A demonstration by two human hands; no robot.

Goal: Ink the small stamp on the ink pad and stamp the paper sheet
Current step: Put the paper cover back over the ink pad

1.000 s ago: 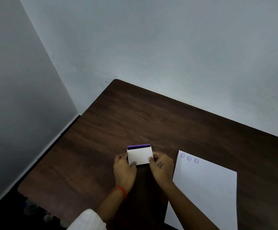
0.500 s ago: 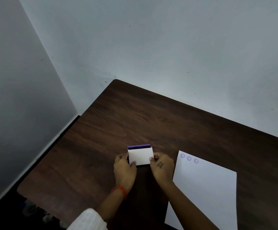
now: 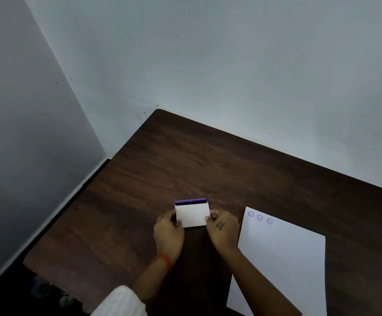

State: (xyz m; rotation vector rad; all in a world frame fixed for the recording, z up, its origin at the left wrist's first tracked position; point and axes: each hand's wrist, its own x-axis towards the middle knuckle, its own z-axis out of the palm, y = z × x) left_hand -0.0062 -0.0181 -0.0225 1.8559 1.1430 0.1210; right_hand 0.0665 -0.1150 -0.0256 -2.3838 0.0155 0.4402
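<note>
A: What were the hands doing at that moment?

B: The left hand [image 3: 168, 233] and the right hand [image 3: 222, 229] pinched the 2 short sides of a small white box with a purple band along its far edge, most likely the ink pad [image 3: 192, 213], fingertips closed on it. I could not tell whether its lid was open or shut.

A: And the small stamp?

B: Not visible; if either hand hid it, the view did not show it.

A: Where was the paper sheet?

B: The paper sheet [image 3: 283, 265] lay flat just right of the ink pad, its near left edge under the right forearm. 3 round purple stamp prints [image 3: 260, 217] ran in a row along its far corner, nearest the ink pad.

A: So how far along?

B: I judged 3 stampings done, with most of the sheet blank.

A: Surfaces?

B: Smooth, matte white case; thin, crisp-edged paper; a dark wood-grain table [image 3: 185, 160] with rounded corners beneath the ink pad.
</note>
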